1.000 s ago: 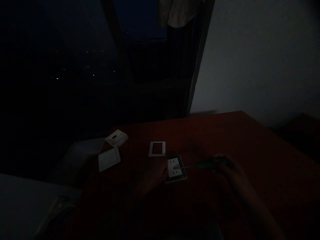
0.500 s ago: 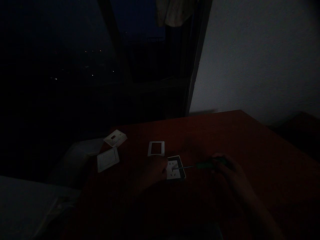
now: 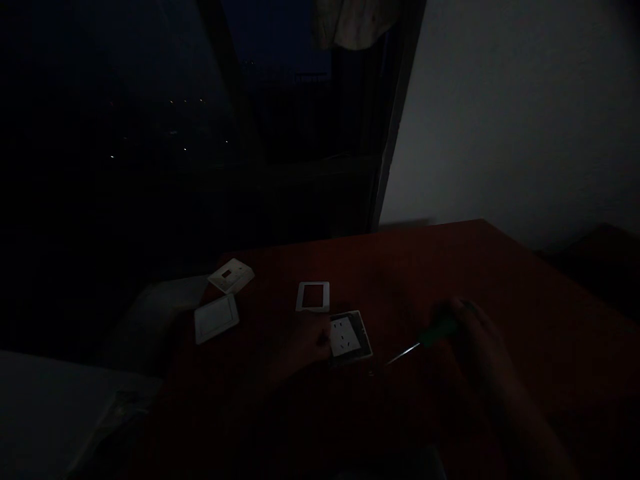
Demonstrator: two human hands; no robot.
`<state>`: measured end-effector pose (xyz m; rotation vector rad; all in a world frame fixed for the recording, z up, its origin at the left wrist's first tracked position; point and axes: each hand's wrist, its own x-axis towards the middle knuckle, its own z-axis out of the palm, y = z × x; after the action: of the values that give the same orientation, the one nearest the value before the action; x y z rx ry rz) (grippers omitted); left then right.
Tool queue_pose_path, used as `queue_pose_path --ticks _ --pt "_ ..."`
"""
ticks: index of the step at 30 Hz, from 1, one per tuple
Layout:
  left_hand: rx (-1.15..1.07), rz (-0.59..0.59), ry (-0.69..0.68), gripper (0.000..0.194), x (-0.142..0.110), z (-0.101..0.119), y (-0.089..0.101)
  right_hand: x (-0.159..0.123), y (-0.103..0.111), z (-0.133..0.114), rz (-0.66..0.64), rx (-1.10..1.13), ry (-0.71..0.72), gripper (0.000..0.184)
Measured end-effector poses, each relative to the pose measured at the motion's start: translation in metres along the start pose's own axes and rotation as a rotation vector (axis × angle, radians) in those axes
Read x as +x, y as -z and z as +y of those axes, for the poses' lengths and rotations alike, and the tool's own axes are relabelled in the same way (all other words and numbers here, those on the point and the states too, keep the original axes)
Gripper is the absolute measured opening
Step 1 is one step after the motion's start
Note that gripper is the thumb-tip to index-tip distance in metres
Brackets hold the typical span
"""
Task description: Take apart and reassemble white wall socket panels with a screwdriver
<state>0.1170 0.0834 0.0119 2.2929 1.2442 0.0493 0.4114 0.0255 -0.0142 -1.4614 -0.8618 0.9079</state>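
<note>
In dim light, a wall socket (image 3: pixel 346 336) with a white slotted face and a dark surround lies on the red-brown table (image 3: pixel 430 267). My left hand (image 3: pixel 313 339) grips its left edge, fingers closed. To the right, my right hand (image 3: pixel 477 337) is wrapped round the green handle of a screwdriver (image 3: pixel 437 331). Its metal shaft points down and left, the tip apart from the socket. A tiny bright object (image 3: pixel 371 374), too small to name, lies just below the socket's corner. Behind the socket rests a white rectangular frame (image 3: pixel 299 297).
At the table's left edge lie a white plate (image 3: pixel 217 320) and a white box-like piece with a rectangular hole (image 3: pixel 239 278). Beyond the table are a dark window (image 3: pixel 300 120) and a pale wall (image 3: pixel 510 120). A pale surface (image 3: pixel 50 407) is at lower left.
The screwdriver's tip has come off the socket's face and moved right and down, with my right hand shifting right. My left hand stays on the socket, which has tilted slightly.
</note>
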Motion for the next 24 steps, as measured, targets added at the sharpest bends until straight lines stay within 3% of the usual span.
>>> queue_pose_path --ticks 3,6,11,14,17,24 --pt "-0.015 0.056 0.022 0.004 -0.001 -0.003 -0.001 -0.005 -0.013 -0.016 -0.236 0.214 -0.127 0.031" --pt "-0.059 0.117 0.044 0.005 0.000 -0.003 -0.003 -0.011 -0.031 -0.029 -0.360 0.164 -0.218 0.032" --pt "-0.117 0.254 0.004 0.001 0.001 0.003 -0.006 -0.009 -0.061 -0.034 -0.561 -0.195 -0.091 0.036" --pt "-0.080 0.275 -0.017 0.003 0.000 0.008 -0.005 -0.004 -0.074 -0.033 -0.669 -0.336 -0.003 0.034" --pt "-0.052 0.267 -0.014 0.005 0.000 0.011 -0.005 -0.001 -0.081 -0.033 -0.681 -0.436 0.107 0.027" --pt "-0.035 0.405 0.044 0.007 0.001 0.013 -0.013 -0.006 -0.088 -0.035 -0.517 -0.621 0.243 0.025"
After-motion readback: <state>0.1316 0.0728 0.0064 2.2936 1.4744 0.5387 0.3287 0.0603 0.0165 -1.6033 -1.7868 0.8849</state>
